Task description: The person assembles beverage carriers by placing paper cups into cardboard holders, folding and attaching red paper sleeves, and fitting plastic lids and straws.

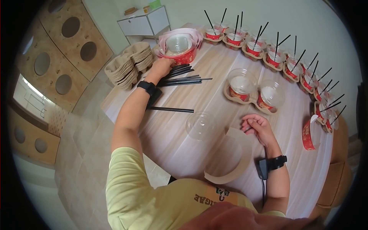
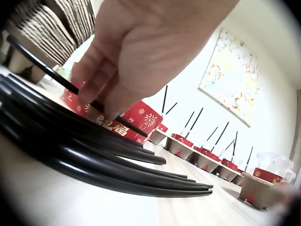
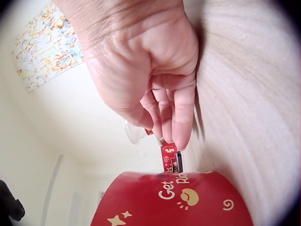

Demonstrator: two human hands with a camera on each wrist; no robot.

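Observation:
My left hand [image 1: 164,68] pinches a black straw [image 2: 47,70] between thumb and fingers, above a pile of black straws [image 2: 94,160]. A single straw [image 1: 172,110] lies apart from the pile. My right hand [image 1: 257,128] rests by the tabletop with loosely curled fingers, beside a curved paper band [image 1: 237,166]. That band shows its plain side in the head view and its red printed face [image 3: 174,202] in the right wrist view. A clear round lid [image 1: 202,125] lies left of this hand. Beyond it, two lidded red-banded cups [image 1: 239,94] sit in a cardboard carrier [image 1: 251,100].
Stacked cardboard carriers [image 1: 122,73] stand at the table's left corner. Next to them are nested clear cups [image 1: 178,44] within red bands [image 1: 186,58]. Carriers holding cups with upright straws [image 1: 274,57] line the far and right edges. Another red band [image 1: 308,134] lies at right.

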